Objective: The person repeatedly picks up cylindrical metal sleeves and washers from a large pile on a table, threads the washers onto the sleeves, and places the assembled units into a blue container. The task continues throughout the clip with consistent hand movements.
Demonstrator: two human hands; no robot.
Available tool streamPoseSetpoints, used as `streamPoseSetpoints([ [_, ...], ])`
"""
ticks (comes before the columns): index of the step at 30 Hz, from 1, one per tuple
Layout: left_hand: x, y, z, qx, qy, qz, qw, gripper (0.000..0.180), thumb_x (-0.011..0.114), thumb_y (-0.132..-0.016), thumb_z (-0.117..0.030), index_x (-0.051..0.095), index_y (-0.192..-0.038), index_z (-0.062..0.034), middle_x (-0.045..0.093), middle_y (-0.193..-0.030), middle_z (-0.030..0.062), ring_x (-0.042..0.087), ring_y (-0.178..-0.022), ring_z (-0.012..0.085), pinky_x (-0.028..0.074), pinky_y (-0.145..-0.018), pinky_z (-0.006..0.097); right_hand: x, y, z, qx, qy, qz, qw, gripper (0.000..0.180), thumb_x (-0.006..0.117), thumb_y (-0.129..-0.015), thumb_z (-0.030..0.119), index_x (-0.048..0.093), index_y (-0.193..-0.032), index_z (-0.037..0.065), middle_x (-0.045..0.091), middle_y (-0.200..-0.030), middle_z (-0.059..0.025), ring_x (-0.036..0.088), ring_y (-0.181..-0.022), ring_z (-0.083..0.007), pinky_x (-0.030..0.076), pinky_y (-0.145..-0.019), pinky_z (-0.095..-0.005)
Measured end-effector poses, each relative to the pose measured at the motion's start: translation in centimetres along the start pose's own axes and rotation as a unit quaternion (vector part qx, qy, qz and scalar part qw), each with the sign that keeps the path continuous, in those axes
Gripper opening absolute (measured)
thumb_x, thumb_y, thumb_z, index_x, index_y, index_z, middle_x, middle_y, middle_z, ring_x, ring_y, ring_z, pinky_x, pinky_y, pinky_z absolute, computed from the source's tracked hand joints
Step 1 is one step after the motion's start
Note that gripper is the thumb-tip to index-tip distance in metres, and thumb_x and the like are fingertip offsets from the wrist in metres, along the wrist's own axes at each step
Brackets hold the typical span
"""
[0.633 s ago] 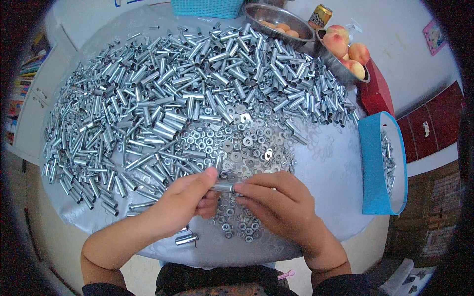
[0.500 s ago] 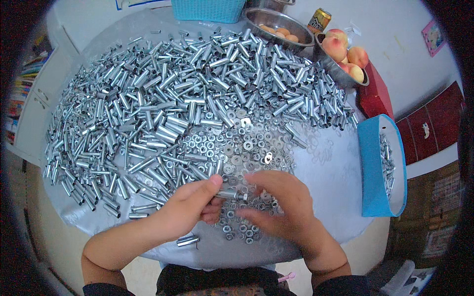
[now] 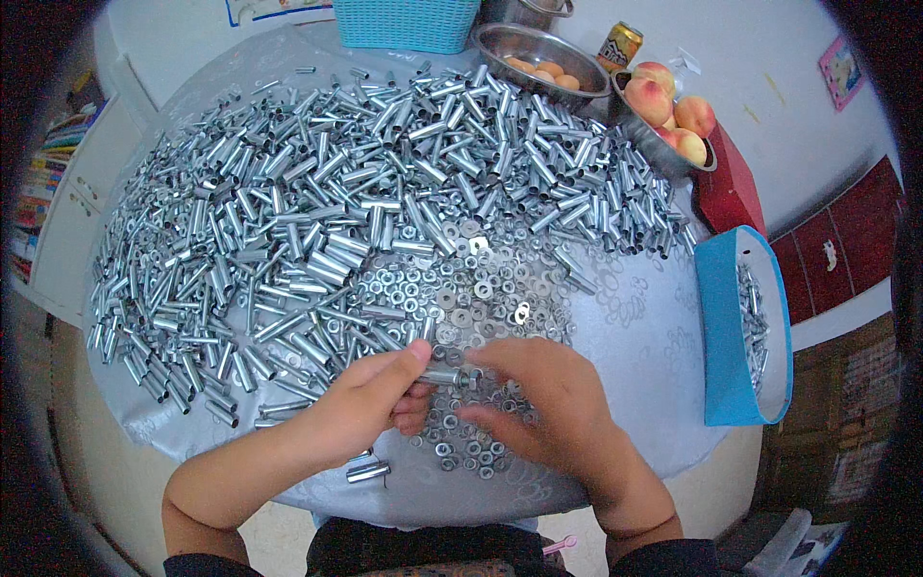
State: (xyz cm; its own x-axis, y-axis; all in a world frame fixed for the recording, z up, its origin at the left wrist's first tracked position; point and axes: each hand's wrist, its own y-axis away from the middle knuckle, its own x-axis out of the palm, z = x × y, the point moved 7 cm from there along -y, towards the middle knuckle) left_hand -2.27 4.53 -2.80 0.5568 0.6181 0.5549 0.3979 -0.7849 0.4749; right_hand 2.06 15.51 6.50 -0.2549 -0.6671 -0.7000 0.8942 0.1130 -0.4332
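Between the thumb and curled fingers of my left hand (image 3: 385, 385) is a silvery expansion bolt (image 3: 444, 378), lying level and pointing right. A nut (image 3: 469, 380) sits at its right end. My right hand (image 3: 548, 404) is curved around that end, thumb and fingers apart, and appears not to grip it. Loose nuts and washers (image 3: 481, 288) lie under and beyond both hands. A large heap of metal sleeves and bolts (image 3: 365, 173) spreads across the left and far table. One sleeve (image 3: 367, 471) lies near my left forearm.
A blue bin (image 3: 721, 337) holding metal parts stands at the right edge of the cloth-covered table (image 3: 654, 327). At the back are a turquoise basket (image 3: 409, 24), a steel bowl of eggs (image 3: 500, 43), a bowl of peaches (image 3: 663, 149), a can (image 3: 620, 46) and a red box (image 3: 731, 192).
My right hand has shifted slightly left, its fingers nearer the nut end of the bolt. My left hand keeps its hold in nearly the same place.
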Motion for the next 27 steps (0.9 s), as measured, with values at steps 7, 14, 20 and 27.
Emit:
streamPoseSetpoints([
  [7, 0.2, 0.1, 0.2, -0.001, -0.007, 0.008, 1.0, 0.04, 0.037, -0.092, -0.04, 0.042, -0.072, -0.0053, 0.034, -0.061, -0.0014, 0.034, -0.055, 0.0089, 0.031, -0.052, 0.024, 0.0, 0.4, -0.6, 0.036, 0.016, 0.056, 0.998, 0.03, 0.073, -0.063, 0.013, 0.059, -0.088, 0.006, 0.06, -0.077, -0.0084, 0.058, -0.065, -0.0247, 0.046, -0.056, -0.0319],
  [14, 0.2, 0.1, -0.2, 0.029, -0.054, 0.001, 0.998, 0.041, 0.037, -0.092, -0.04, 0.041, -0.071, -0.0055, 0.035, -0.062, -0.0016, 0.033, -0.055, 0.0086, 0.031, -0.052, 0.023, 0.3, 0.3, -0.9, 0.037, 0.047, 0.072, 0.996, 0.026, 0.068, -0.069, 0.02, 0.057, -0.088, 0.007, 0.058, -0.075, -0.0087, 0.057, -0.068, -0.0281, 0.045, -0.058, -0.0376],
  [20, 0.0, 0.0, -0.4, 0.055, -0.055, -0.017, 0.997, 0.04, 0.036, -0.092, -0.039, 0.042, -0.072, -0.0054, 0.035, -0.063, -0.0018, 0.034, -0.055, 0.0083, 0.031, -0.051, 0.023, 0.7, 0.5, -0.6, 0.018, 0.06, 0.085, 0.994, 0.027, 0.07, -0.067, 0.017, 0.057, -0.088, 0.008, 0.059, -0.078, -0.0094, 0.057, -0.071, -0.0276, 0.044, -0.061, -0.034],
  [27, 0.0, 0.1, -0.6, 0.064, -0.072, -0.014, 0.995, 0.039, 0.036, -0.093, -0.038, 0.043, -0.073, -0.0052, 0.036, -0.063, -0.0019, 0.035, -0.055, 0.0077, 0.031, -0.051, 0.022, 0.5, 0.0, -0.2, -0.006, 0.054, 0.039, 0.998, 0.027, 0.068, -0.068, 0.019, 0.057, -0.089, 0.006, 0.057, -0.078, -0.0085, 0.055, -0.072, -0.027, 0.04, -0.066, -0.0336],
])
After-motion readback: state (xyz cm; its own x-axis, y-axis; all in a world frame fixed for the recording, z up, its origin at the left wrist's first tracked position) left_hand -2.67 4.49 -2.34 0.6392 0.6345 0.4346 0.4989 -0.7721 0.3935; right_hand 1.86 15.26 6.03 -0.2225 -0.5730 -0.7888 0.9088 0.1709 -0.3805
